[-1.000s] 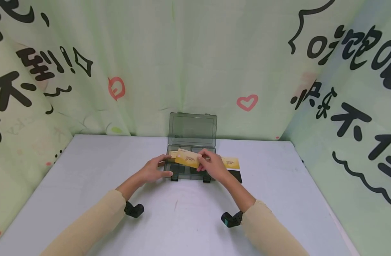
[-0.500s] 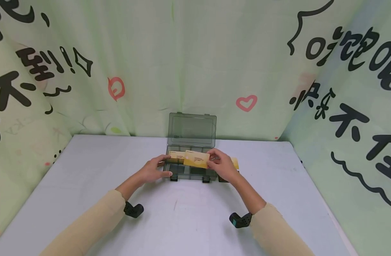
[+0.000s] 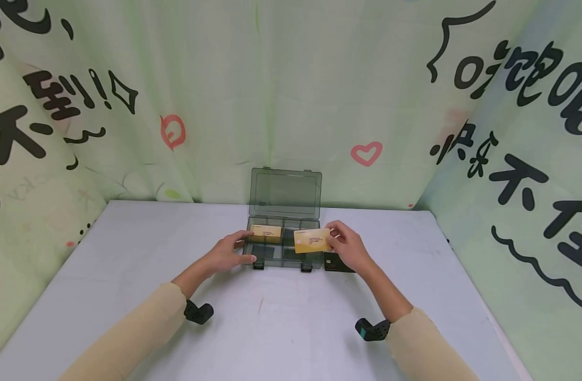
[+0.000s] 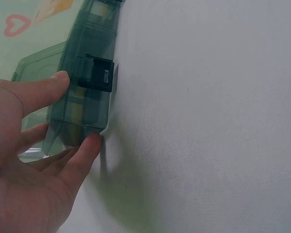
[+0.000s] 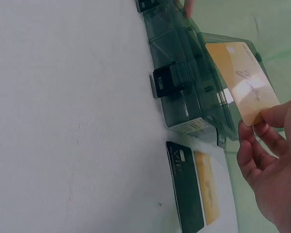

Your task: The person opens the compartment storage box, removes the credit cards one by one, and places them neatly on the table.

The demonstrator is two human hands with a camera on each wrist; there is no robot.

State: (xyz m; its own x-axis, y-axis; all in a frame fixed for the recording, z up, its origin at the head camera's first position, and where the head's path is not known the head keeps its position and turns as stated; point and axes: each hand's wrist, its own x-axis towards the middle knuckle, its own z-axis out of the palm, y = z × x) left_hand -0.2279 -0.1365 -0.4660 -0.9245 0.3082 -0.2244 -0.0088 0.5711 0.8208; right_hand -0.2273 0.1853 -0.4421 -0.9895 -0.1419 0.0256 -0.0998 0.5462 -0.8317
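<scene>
Right hand is pinching a gold card, left hand gripping the organizer box! Only the right-wrist view is catching the tabletop gold card.

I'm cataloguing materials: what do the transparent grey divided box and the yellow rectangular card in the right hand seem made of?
Transparent grey divided box: probably smooth, hard plastic; straight, see-through walls.
Yellow rectangular card: glossy, perhaps plastic or coated paper; light glares off its face.
</scene>
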